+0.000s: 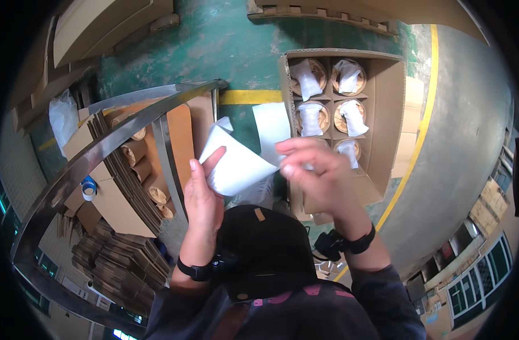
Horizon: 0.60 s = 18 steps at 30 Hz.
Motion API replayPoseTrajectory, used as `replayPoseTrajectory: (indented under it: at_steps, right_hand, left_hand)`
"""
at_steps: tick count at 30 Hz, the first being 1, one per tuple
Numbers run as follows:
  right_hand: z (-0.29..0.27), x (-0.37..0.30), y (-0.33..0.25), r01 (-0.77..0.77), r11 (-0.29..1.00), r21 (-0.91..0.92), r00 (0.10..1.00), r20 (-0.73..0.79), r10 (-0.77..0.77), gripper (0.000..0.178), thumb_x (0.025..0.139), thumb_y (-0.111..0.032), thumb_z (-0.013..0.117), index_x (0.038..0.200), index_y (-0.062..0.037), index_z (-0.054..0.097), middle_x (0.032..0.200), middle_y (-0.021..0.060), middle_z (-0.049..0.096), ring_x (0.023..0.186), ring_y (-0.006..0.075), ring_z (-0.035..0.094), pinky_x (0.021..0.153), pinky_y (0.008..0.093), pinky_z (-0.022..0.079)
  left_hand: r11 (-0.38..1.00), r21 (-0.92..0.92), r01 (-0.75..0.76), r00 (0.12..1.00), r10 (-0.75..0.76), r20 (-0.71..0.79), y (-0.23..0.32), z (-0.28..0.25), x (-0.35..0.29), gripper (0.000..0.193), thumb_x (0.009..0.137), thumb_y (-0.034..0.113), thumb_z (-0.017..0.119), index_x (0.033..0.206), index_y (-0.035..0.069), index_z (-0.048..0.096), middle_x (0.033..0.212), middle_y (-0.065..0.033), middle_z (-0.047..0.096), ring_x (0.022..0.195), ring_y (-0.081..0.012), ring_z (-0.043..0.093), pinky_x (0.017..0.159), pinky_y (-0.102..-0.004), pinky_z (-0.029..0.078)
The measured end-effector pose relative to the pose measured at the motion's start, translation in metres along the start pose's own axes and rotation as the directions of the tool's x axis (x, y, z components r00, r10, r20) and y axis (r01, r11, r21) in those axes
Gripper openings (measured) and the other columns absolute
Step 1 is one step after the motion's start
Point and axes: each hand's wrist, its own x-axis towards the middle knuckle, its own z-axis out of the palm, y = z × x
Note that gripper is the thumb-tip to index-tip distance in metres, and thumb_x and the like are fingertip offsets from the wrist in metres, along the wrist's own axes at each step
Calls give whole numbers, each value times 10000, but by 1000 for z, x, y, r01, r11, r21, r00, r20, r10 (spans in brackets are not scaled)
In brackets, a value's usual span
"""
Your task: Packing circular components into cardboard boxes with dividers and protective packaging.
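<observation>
A white sheet (237, 164), thin and curled into a loose cone, is held up in front of me; I cannot tell if it is paper or thin foam. My left hand (205, 195) grips its left side, thumb and fingers on either face. At the sheet's right corner my right hand (322, 173) pinches the tip, slightly blurred. Another white sheet (271, 127) hangs just beyond, beside the carton. To the right stands an open cardboard carton (378, 141) with dividers. Its cells hold several round brown-paper-wrapped items (352, 118), with crumpled white wrapping (310, 119) on top.
A metal frame (166, 153) rises on my left, around flat cardboard (115, 181) and brown paper-wrapped items (136, 150). Blue tape (89, 187) lies there too. Stacked folded cardboard (115, 263) is at lower left. Beyond the carton is a wooden pallet (322, 16).
</observation>
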Motion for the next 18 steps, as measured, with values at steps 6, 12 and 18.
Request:
replayPoseTrajectory:
  at_steps: [6,12,18]
  right_hand:
    - [-110,114,115,-112,759,-642,989,-142,26,192,713,-19,677,903,-16,651,774,103,646,700,211,638,679,321,516]
    - [-99,131,158,-159,581,-798,921,-331,-203,446,667,-71,773,1062,-25,572,996,128,594,809,161,603,699,280,496]
    - [-44,32,18,-69,998,12,981,182,65,265,748,-114,722,977,-36,611,994,60,632,898,146,572,780,270,440]
  left_hand:
    - [964,247,-102,995,101,19,-5,-2,3,364,942,209,524,1239,-1,550,1218,-105,564,1092,-153,537,953,-298,404]
    - [982,144,-121,992,115,51,-15,10,13,472,826,0,660,1273,-15,508,1256,-120,544,1145,-167,508,973,-298,404]
    - [997,20,78,979,-80,190,-20,36,17,471,774,-60,692,1222,-23,552,1118,-91,612,1035,-124,563,914,-256,444]
